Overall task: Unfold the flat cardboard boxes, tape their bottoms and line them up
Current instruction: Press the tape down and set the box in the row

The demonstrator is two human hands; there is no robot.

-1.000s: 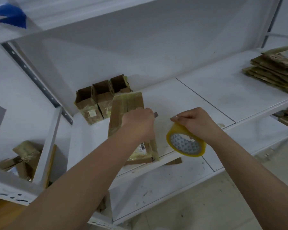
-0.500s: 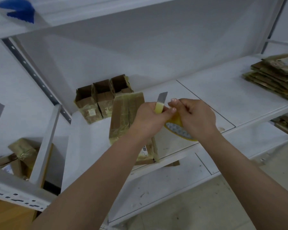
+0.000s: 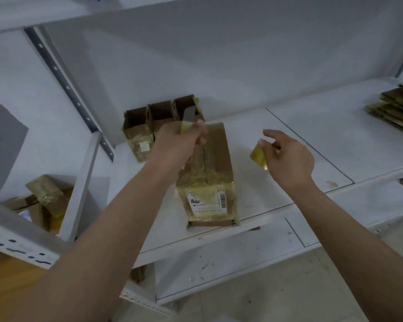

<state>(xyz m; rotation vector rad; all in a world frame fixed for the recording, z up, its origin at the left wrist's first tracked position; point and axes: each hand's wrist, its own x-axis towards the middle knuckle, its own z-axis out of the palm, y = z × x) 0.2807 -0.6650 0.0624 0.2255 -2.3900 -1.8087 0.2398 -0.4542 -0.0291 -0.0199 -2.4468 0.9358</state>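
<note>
Now my hands have come apart, left hand fingers pinching the tape strip over the box on the shelf, right hand fingers loosely curled by the tape roll, open shelf room to my right.

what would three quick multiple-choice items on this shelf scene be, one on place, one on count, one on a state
1. Where does the stack of flat brown cardboard boxes lie?
A. far right of the white metal shelf
B. on the floor
C. inside an open box

2. How many open brown cardboard boxes stand in the back row?
A. one
B. three
C. six

3. What does the left hand hold?
A. nothing
B. scissors
C. a strip of yellowish clear tape

Key: 1 A, the stack sits at the shelf's right edge; 2 B, three openings side by side; 3 C, fingers pinch the strip above the upturned brown cardboard box.
</note>
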